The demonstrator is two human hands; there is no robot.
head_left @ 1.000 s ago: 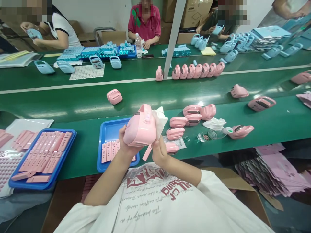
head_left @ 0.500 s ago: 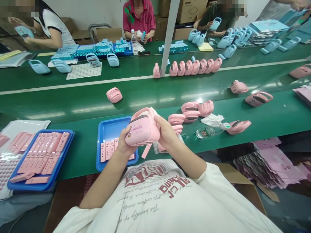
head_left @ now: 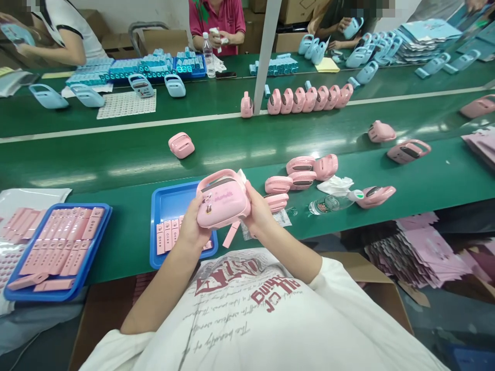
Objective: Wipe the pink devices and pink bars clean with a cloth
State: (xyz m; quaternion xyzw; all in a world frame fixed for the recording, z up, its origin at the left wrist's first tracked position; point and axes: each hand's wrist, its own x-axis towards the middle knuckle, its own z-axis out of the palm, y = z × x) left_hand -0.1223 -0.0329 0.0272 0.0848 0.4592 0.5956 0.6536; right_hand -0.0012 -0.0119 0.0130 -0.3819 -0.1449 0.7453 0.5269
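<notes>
Case: held up over the bench, beside the tray
Long axis: roughly left-right; printed face up toward wearer
Handle: points away from wearer
Left hand: fingers gripping left end
Right hand: fingers gripping right end, tissue alongside

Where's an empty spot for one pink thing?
Bare tabletop lies between the left tray and the tray near the left hand. The shiny strip is bare between the lone pink case and the next case rightward. It's crowded right of the right hand: clustered pink cases, tissue, bottle.
</notes>
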